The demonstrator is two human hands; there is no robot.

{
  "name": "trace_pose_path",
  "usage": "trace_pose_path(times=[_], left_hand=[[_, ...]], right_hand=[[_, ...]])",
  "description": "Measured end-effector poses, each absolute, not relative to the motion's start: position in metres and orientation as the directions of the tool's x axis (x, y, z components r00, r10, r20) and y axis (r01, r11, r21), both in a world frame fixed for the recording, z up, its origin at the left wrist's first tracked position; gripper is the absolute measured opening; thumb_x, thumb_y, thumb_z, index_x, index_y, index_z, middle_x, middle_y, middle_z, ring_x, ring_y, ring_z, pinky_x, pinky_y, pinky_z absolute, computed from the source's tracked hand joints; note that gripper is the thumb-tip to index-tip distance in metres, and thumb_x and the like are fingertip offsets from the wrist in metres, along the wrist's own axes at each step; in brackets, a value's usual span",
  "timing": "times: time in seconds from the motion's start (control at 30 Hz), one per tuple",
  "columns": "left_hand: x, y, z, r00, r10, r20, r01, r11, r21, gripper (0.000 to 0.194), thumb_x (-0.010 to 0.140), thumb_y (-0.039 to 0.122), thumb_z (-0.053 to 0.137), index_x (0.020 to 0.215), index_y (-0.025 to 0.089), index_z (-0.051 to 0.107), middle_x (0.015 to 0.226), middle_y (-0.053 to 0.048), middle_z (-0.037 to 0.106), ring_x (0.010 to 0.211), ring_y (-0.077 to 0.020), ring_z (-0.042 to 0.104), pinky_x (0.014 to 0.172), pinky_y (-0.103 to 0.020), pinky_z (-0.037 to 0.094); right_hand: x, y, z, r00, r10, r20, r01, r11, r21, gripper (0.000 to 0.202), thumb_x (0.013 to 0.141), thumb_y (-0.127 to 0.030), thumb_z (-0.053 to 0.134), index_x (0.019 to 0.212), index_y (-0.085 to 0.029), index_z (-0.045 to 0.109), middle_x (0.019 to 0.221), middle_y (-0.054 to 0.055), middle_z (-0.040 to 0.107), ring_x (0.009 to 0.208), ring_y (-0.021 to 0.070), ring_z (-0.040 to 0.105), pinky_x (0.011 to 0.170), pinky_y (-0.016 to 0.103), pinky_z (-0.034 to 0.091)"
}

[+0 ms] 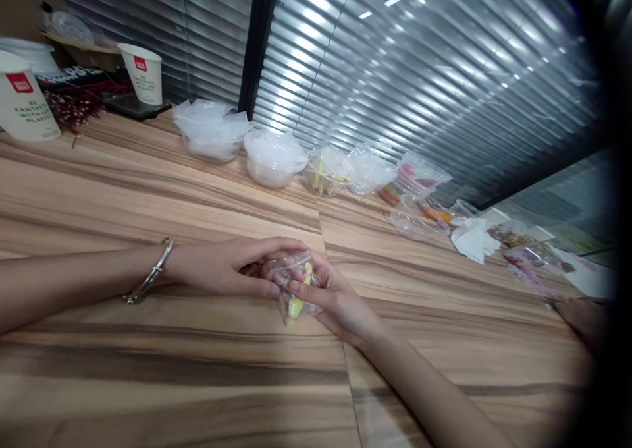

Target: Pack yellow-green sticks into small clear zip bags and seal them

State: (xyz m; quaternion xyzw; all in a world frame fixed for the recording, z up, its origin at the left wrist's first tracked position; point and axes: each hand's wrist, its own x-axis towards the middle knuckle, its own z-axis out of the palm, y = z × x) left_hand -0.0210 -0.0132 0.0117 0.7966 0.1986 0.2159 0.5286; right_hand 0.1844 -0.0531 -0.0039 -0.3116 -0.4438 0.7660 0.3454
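Both hands meet over the middle of the wooden table point(197, 349), around a small clear plastic bag point(296, 283). Inside the bag is something yellow-green and pinkish, too blurred to name. My right hand point(336, 303) pinches the bag, thumb on its near face and fingers behind. My left hand point(237, 267), with a silver bangle point(153, 273) at the wrist, curls its thumb and fingers about the bag's left side. Some of its fingertips are hidden behind the bag.
Along the window blinds stand bowls of clear bags point(212, 132), stacked plastic bowls point(274, 158) and a bowl with yellow-green pieces point(326, 174). Paper cups point(143, 76) are at left. Crumpled tissue point(474, 237) lies at right, and another person's hand point(582, 316) shows at the right edge.
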Motion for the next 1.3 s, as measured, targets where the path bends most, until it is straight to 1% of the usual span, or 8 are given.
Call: trace_pose_path(times=[0.07,0.13,0.27,0.37,0.7,0.93,1.07,1.3], left_hand=[[-0.0216,-0.0115,0.0118,0.869,0.49,0.065,0.081,-0.27,0.96,0.059,0.084,0.025,0.054,0.137,0.023,0.029,0.115,-0.006,0.057,0.096,-0.0169,0.055,0.074,-0.022,0.045],[-0.0217,-0.0095,0.0117,0.881,0.471,0.047,0.055,-0.201,0.978,0.06,0.084,0.025,0.055,0.137,0.025,0.027,0.119,-0.007,0.055,0.1,-0.0179,0.054,0.078,-0.025,0.044],[-0.0206,-0.0063,0.0099,0.864,0.502,0.042,0.017,-0.111,0.994,0.057,0.083,0.023,0.056,0.134,0.027,0.032,0.117,-0.008,0.057,0.098,-0.0178,0.058,0.08,-0.029,0.046],[-0.0193,-0.0051,0.0077,0.844,0.533,0.054,-0.016,-0.076,0.997,0.053,0.084,0.022,0.055,0.132,0.028,0.034,0.111,-0.007,0.06,0.093,-0.0161,0.06,0.082,-0.031,0.047],[-0.0182,-0.0046,0.0058,0.796,0.6,0.075,-0.012,-0.108,0.994,0.053,0.078,0.021,0.061,0.127,0.026,0.042,0.095,-0.003,0.061,0.084,-0.0145,0.061,0.077,-0.029,0.049],[-0.0181,-0.004,0.0062,0.8,0.597,0.059,0.005,-0.105,0.994,0.051,0.078,0.021,0.061,0.125,0.025,0.043,0.099,-0.004,0.061,0.083,-0.0143,0.06,0.073,-0.027,0.048],[-0.0189,-0.0031,0.0065,0.804,0.592,0.052,0.027,-0.125,0.992,0.047,0.079,0.022,0.061,0.122,0.025,0.045,0.102,-0.005,0.06,0.081,-0.0131,0.059,0.071,-0.025,0.047],[-0.0192,-0.0029,0.0074,0.812,0.581,0.055,0.04,-0.15,0.988,0.041,0.08,0.024,0.06,0.118,0.023,0.046,0.094,-0.003,0.061,0.072,-0.0101,0.055,0.065,-0.022,0.045]], right_hand=[[0.1833,-0.0529,-0.0016,-0.568,0.806,-0.167,-0.27,-0.374,-0.887,0.036,0.078,-0.014,0.064,0.111,-0.02,0.053,0.106,0.005,0.063,0.092,0.013,0.06,0.08,0.024,0.047],[0.1823,-0.0525,0.0005,-0.574,0.8,-0.174,-0.287,-0.396,-0.872,0.034,0.078,-0.013,0.063,0.11,-0.02,0.054,0.105,0.005,0.063,0.091,0.0126,0.061,0.08,0.024,0.047],[0.1824,-0.0507,0.0011,-0.569,0.803,-0.175,-0.353,-0.431,-0.831,0.033,0.077,-0.01,0.063,0.108,-0.02,0.056,0.101,0.003,0.064,0.087,0.0118,0.062,0.08,0.024,0.049],[0.1836,-0.0494,-0.0001,-0.573,0.799,-0.182,-0.375,-0.453,-0.809,0.035,0.077,-0.011,0.063,0.11,-0.021,0.056,0.102,0.004,0.064,0.087,0.0125,0.063,0.083,0.026,0.049],[0.1852,-0.0491,-0.0035,-0.549,0.81,-0.206,-0.367,-0.455,-0.811,0.032,0.078,-0.011,0.062,0.109,-0.018,0.056,0.102,0.004,0.064,0.089,0.0134,0.063,0.086,0.028,0.049],[0.185,-0.0496,-0.002,-0.561,0.806,-0.188,-0.374,-0.45,-0.811,0.033,0.079,-0.009,0.061,0.11,-0.018,0.055,0.101,0.004,0.064,0.09,0.0141,0.063,0.087,0.029,0.049],[0.1846,-0.0498,-0.0014,-0.574,0.798,-0.185,-0.38,-0.459,-0.803,0.032,0.081,-0.009,0.059,0.112,-0.017,0.054,0.102,0.006,0.064,0.09,0.0143,0.064,0.086,0.027,0.049],[0.1839,-0.0496,-0.0027,-0.569,0.8,-0.19,-0.391,-0.466,-0.794,0.03,0.081,-0.011,0.059,0.11,-0.017,0.054,0.103,0.006,0.064,0.09,0.0154,0.064,0.088,0.03,0.048]])
